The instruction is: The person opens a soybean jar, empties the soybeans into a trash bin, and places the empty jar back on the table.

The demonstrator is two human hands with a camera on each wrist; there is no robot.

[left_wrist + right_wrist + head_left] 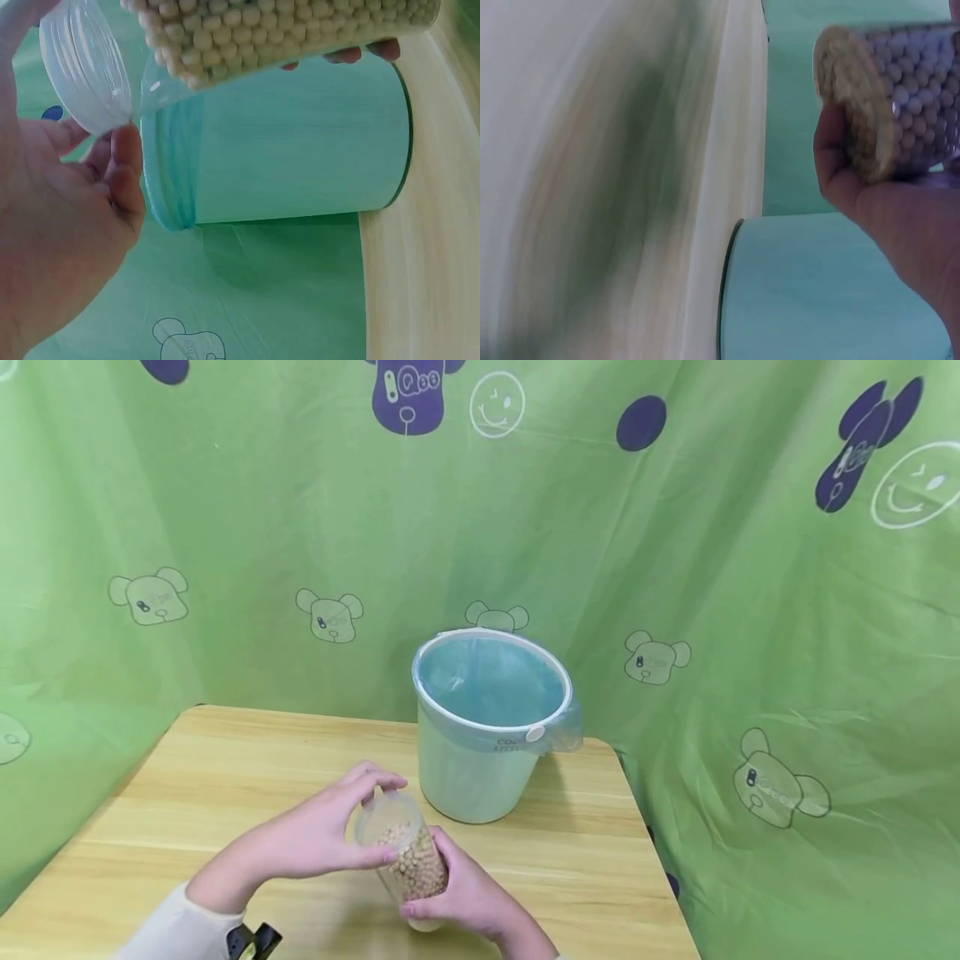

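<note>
Closest in, down at the bottom edge, was the pale sleeve [172,931], a black device [243,943] at its cuff, and out of it reached the left hand [315,833], with the lid [388,818] in its grip! Thumb on one side, fingers on the other, it pinched that translucent piece by the rim. And lower down, the right hand [476,892] had the clear jar [422,870] firmly clasped toward its base. The jar tilted, seemingly held up off the wooden table [247,768], nearer than the pale-green bucket [472,777] and a touch to its left, well stocked with pale round pellets [915,97].

So how far along? The left wrist view had the best seat: a narrow gap seemed to part lid and mouth, though a wholly free lid could not be confirmed. Coming off or going on? These pictures could not settle it. Either way, the lid work looked unfinished, the lid neither plainly seated nor set aside, and every pellet in sight sat inside the jar!
</note>
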